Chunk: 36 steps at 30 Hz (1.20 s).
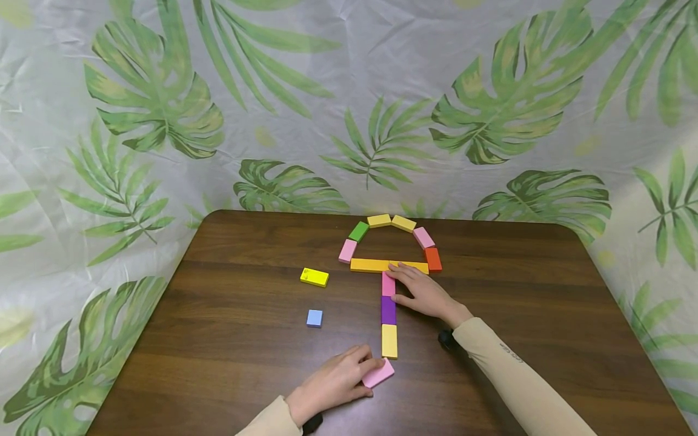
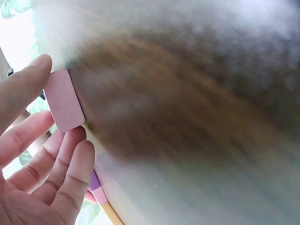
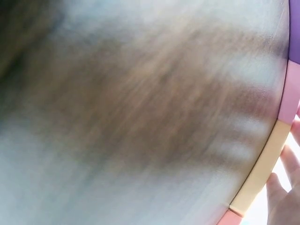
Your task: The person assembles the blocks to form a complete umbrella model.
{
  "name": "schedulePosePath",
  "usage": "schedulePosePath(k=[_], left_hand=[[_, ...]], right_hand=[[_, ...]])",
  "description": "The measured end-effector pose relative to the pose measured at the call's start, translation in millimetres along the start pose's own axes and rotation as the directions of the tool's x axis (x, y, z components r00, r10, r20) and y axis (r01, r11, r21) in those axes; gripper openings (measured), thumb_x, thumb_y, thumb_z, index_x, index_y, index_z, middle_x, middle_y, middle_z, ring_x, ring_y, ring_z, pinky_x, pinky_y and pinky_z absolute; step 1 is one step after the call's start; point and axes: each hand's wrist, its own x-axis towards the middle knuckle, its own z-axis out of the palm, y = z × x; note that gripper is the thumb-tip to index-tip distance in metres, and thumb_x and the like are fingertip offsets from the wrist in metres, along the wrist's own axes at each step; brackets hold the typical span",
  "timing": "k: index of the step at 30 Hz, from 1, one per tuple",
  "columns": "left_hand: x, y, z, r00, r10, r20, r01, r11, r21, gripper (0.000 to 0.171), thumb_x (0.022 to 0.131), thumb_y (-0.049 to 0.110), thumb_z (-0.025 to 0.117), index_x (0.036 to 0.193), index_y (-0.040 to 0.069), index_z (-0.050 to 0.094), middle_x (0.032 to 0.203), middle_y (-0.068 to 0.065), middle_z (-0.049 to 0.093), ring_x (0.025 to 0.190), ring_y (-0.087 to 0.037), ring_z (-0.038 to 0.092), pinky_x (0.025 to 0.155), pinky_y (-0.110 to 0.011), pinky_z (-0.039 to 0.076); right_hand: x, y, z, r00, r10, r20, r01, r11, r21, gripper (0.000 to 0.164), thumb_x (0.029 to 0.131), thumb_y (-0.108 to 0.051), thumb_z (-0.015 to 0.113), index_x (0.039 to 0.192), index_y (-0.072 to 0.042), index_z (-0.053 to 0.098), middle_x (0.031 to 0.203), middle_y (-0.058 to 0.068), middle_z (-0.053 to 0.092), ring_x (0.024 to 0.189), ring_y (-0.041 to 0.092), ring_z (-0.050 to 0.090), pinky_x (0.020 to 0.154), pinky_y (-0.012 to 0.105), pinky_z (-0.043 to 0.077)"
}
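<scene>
My left hand (image 1: 340, 375) pinches a pink block (image 1: 378, 374) between thumb and fingers, tilted, just below a column of blocks. That column runs down from a pink block (image 1: 388, 284) through a purple block (image 1: 388, 310) to a pale yellow block (image 1: 389, 341). Across its top lies an orange bar (image 1: 369, 265) of two blocks end to end. Fingertips of my right hand (image 1: 422, 293) rest at the bar and beside the column, fingers extended. In the left wrist view, the pink block's broad face shows, with fingers around its edges.
Over the bar curves an arch of pink, green (image 1: 358, 231), yellow (image 1: 379, 220) and red (image 1: 433, 259) blocks. Left of the column lie a bright yellow block (image 1: 314, 277) and a small blue square block (image 1: 314, 318). Leaf-patterned cloth (image 1: 376, 145) hangs behind the wooden table (image 1: 229, 339).
</scene>
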Motion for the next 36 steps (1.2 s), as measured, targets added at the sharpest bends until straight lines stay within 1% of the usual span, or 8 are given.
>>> schedulePosePath(k=[4, 9, 15, 18, 23, 26, 32, 36], left_hand=[[-0.7, -0.4, 0.0, 1.0, -0.004, 0.001, 0.004, 1.0, -0.017, 0.042, 0.078, 0.028, 0.081, 0.113, 0.012, 0.066, 0.093, 0.006, 0.049, 0.077, -0.002, 0.044, 0.068, -0.008, 0.036], [-1.0, -7.0, -1.5, 0.999, 0.013, -0.031, -0.015, 0.998, -0.055, 0.046, 0.079, 0.031, 0.079, 0.118, 0.011, 0.065, 0.095, 0.006, 0.05, 0.079, -0.002, 0.044, 0.07, -0.008, 0.036], [-1.0, -23.4, -19.1, 0.998, -0.031, -0.05, 0.027, 0.996, -0.09, 0.048, 0.083, 0.03, 0.075, 0.125, 0.009, 0.062, 0.101, 0.002, 0.053, 0.086, -0.006, 0.046, 0.074, -0.012, 0.039], [-1.5, -36.0, -27.7, 0.994, -0.057, -0.095, 0.048, 0.995, -0.093, 0.047, 0.084, 0.027, 0.075, 0.125, 0.009, 0.062, 0.105, 0.001, 0.055, 0.092, -0.009, 0.05, 0.078, -0.018, 0.044], [-3.3, -61.3, -42.9, 0.977, -0.098, -0.191, 0.083, 0.993, -0.084, 0.044, 0.084, 0.02, 0.076, 0.123, 0.007, 0.063, 0.11, -0.002, 0.057, 0.101, -0.015, 0.055, 0.085, -0.028, 0.049], [-4.5, -77.7, -52.8, 0.962, -0.146, -0.23, 0.134, 0.989, -0.069, 0.043, 0.083, 0.017, 0.076, 0.123, 0.008, 0.063, 0.114, -0.004, 0.058, 0.106, -0.019, 0.055, 0.088, -0.032, 0.049], [-3.8, -106.5, -68.1, 0.93, -0.285, -0.232, 0.269, 0.958, -0.102, 0.04, 0.084, 0.011, 0.075, 0.122, 0.006, 0.064, 0.118, -0.009, 0.059, 0.112, -0.026, 0.055, 0.093, -0.04, 0.046], [-1.9, -122.9, -73.2, 0.914, -0.342, -0.22, 0.323, 0.939, -0.116, 0.04, 0.083, 0.009, 0.075, 0.121, 0.005, 0.064, 0.119, -0.01, 0.059, 0.113, -0.029, 0.054, 0.096, -0.043, 0.044]], right_hand=[[0, 1, 0, 1.0, -0.002, -0.008, 0.002, 1.0, -0.003, 0.064, 0.092, -0.038, 0.062, 0.144, -0.005, 0.043, 0.149, 0.014, 0.036, 0.137, 0.034, 0.03, 0.109, 0.051, 0.025], [0, 0, 0, 1.0, 0.009, 0.007, -0.009, 1.0, 0.003, 0.065, 0.092, -0.038, 0.061, 0.145, -0.006, 0.041, 0.151, 0.013, 0.034, 0.139, 0.033, 0.027, 0.111, 0.05, 0.023], [0, 0, -1, 0.999, 0.036, 0.027, -0.036, 0.999, -0.001, 0.065, 0.093, -0.04, 0.061, 0.146, -0.009, 0.04, 0.151, 0.012, 0.034, 0.14, 0.032, 0.026, 0.111, 0.049, 0.022], [0, 0, -2, 0.999, 0.033, 0.027, -0.033, 0.999, -0.001, 0.065, 0.092, -0.039, 0.061, 0.146, -0.008, 0.041, 0.15, 0.013, 0.035, 0.139, 0.032, 0.026, 0.111, 0.049, 0.022], [1, 1, -2, 0.999, 0.027, 0.032, -0.026, 1.0, -0.008, 0.065, 0.092, -0.038, 0.061, 0.146, -0.007, 0.041, 0.15, 0.014, 0.035, 0.139, 0.033, 0.027, 0.111, 0.048, 0.021], [2, 0, -2, 0.999, 0.025, 0.036, -0.024, 1.0, -0.009, 0.066, 0.092, -0.038, 0.061, 0.146, -0.006, 0.04, 0.15, 0.014, 0.035, 0.139, 0.033, 0.027, 0.112, 0.048, 0.021], [1, 1, -1, 0.999, 0.016, 0.031, -0.015, 1.0, -0.015, 0.065, 0.092, -0.038, 0.062, 0.145, -0.006, 0.041, 0.15, 0.015, 0.036, 0.139, 0.034, 0.028, 0.111, 0.049, 0.023], [1, 1, -1, 1.0, 0.01, 0.025, -0.01, 1.0, -0.015, 0.065, 0.092, -0.038, 0.062, 0.145, -0.006, 0.041, 0.149, 0.015, 0.036, 0.138, 0.034, 0.028, 0.11, 0.05, 0.023]])
